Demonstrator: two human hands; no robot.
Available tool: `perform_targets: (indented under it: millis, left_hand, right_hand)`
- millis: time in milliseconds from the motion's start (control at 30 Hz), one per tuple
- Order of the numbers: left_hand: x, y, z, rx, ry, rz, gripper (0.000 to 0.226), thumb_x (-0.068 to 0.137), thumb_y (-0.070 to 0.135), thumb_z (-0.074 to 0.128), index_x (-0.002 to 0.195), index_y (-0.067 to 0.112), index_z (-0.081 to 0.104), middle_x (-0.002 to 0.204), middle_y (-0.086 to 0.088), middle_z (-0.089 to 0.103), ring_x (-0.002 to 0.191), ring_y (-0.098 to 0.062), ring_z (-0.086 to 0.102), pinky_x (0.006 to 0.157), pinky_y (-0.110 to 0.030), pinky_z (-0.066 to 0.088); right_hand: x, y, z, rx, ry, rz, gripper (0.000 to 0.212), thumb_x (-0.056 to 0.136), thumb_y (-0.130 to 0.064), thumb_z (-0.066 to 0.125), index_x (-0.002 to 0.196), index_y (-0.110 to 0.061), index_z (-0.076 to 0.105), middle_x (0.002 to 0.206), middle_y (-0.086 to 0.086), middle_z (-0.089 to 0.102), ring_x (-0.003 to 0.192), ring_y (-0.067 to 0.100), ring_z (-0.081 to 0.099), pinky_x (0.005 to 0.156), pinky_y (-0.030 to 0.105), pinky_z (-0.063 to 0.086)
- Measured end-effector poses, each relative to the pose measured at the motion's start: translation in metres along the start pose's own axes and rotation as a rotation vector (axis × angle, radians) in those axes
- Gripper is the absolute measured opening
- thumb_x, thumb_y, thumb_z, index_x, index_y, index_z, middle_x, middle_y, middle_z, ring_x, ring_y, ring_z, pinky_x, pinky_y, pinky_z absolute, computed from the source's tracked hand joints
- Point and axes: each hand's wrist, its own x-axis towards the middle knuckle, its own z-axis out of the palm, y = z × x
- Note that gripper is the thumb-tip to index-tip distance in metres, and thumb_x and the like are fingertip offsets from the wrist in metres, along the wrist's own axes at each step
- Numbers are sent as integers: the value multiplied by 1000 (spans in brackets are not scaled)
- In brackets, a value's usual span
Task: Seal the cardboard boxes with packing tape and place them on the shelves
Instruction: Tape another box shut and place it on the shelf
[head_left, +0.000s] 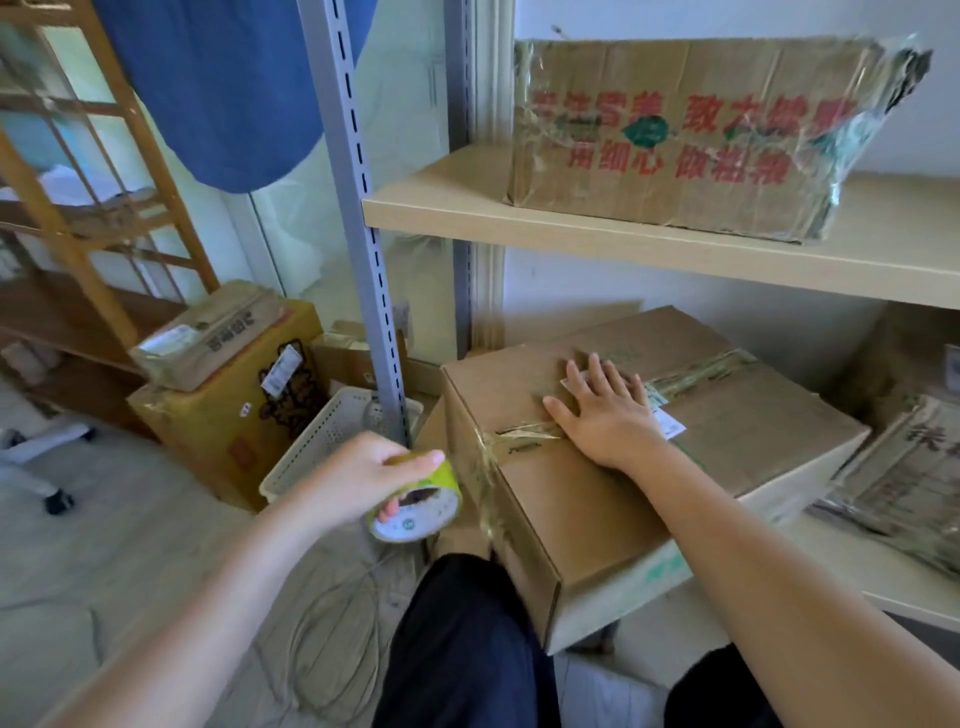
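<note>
The box (649, 467) being sealed sits on the lower shelf (924, 597), turned at an angle with its near corner hanging out past the shelf's front edge toward the person's knees, probably so that the end face can be reached with tape. The right hand (605, 410) lies flat on the lid with fingers spread and straight, its palm over the centre seam; that looks meant to hold the flaps down and keep the box from sliding while the tape is worked. A strip of tape (519, 434) already runs along the seam from under that hand to the lid's near left edge and down over the end face, and more crinkled tape shows beyond the fingers toward the far edge. The left hand (363, 478) is curled round the tape roll (418, 501), thumb and fingers clamped on its rim, held just off the box's taped end and well apart from the other hand. Whether the roll is still joined to the strip on the box is hard to tell, since the film is clear and the picture is soft there. On the upper shelf (571, 228) another box (691, 140), heavily wrapped in tape, stands near the front edge, so it seems finished. A stack of papers (904, 483) lies on the lower shelf just right of the box, which leaves little room to push it in squarely.
</note>
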Motion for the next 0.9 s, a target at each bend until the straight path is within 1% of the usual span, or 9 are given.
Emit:
perform_targets:
  millis: [267,367,433,500,633,700,767,833,900]
  left_hand:
    - [50,-22,59,-117,56,-32,46,89,43,66,55,18,47,43,6,48,45,-12,52,50,-22,39]
    - [46,-30,68,-176,96,-37,43,88,50,64,66,13,62,60,-3,64,63,-18,65,62,-28,45]
    - [36,-32,73,-244,113,-61,43,91,54,60,82,14,73,76,-2,74,74,-11,70,66,-21,47]
    - [24,-39,81,-506,1,-93,39,92,54,59,98,19,76,90,4,78,89,-7,72,81,-19,52]
    - [7,-69,89,-933,-145,-39,51,80,37,75,121,7,68,124,-14,69,120,-27,62,108,-40,41]
    - [2,-74,84,-876,-221,26,49,79,27,76,119,2,65,119,-5,70,116,-20,62,106,-34,42]
    - [-1,-69,76,-662,-192,53,20,85,10,75,102,8,65,92,13,72,94,-1,64,89,-18,45]
    - [0,-64,76,-410,80,69,18,87,10,73,96,21,61,79,13,68,76,3,62,73,-17,46]
    - [4,-71,81,-181,265,27,19,88,17,69,102,22,57,84,7,64,79,-6,61,70,-24,45]
  right_hand:
    - [-29,-23,-9,0,27,-21,84,94,-72,13,159,-20,1,165,8,-12,152,21,-14,122,50,-6]
    - [-58,-61,-1,13,-24,-135,93,86,-82,19,158,-28,-4,164,4,-17,151,20,-17,119,56,-10]
    - [-59,-71,2,-14,-54,-123,90,89,-78,24,157,-29,-7,164,5,-18,151,22,-18,117,62,-10]
    - [-50,-72,-4,-7,-103,-96,89,91,-73,30,157,-28,-9,164,7,-18,151,24,-17,116,65,-8]
    - [-33,-78,-15,-20,-218,-50,100,88,-74,41,157,-25,-13,163,11,-22,151,28,-18,113,69,-6]
    - [-32,-79,-16,-23,-251,-45,112,82,-78,47,156,-25,-17,161,11,-25,150,29,-20,113,69,-7]
    - [-33,-79,-16,-9,-246,-39,112,82,-76,50,155,-25,-17,161,11,-27,149,28,-22,113,68,-8]
    - [-35,-79,-15,-5,-227,-38,109,84,-75,49,155,-25,-18,161,11,-27,149,28,-22,113,68,-9]
    - [-35,-80,-11,-3,-230,-43,108,85,-75,47,155,-25,-18,160,11,-28,149,28,-23,113,68,-9]
